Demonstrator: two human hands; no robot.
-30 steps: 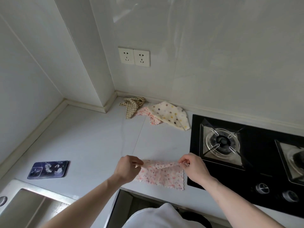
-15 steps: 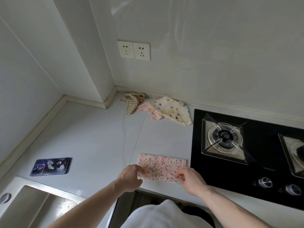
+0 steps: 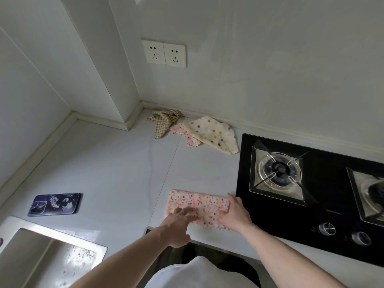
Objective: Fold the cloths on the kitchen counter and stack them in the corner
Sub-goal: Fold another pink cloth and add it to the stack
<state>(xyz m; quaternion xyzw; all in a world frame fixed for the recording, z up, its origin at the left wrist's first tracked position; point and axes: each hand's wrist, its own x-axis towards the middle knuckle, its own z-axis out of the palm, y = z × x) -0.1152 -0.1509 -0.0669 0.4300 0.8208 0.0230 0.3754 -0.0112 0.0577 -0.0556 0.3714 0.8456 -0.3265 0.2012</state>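
- Since half a second ago: both hands moved from pinching the near edge of the pink dotted cloth [image 3: 198, 205] to lying on top of it; cloth remains folded in a flat strip on the table [image 3: 116, 167].
- Left hand [image 3: 178, 222]: fingers straight, spread flat, pressing the cloth's left half. Holds nothing.
- Right hand [image 3: 235, 213]: fingers straight, palm flat on the cloth's right end, just beside the black hob [image 3: 332, 217]. Holds nothing.
- Cloth spans between the two hands, near the table's front edge.
- Far beyond the hands, by the back wall: checked cloth [image 3: 164, 122], second pink cloth [image 3: 187, 135] and cream polka-dot cloth [image 3: 214, 132], crumpled and overlapping. Polka-dot one lies partly over the pink one.
- Left of the left hand, well apart: phone [image 3: 55, 204] flat on the table, back up.
- Nearer than the phone, lower left of the left hand: steel sink [image 3: 52, 256].
- Above the crumpled pile: double wall socket [image 3: 164, 53].
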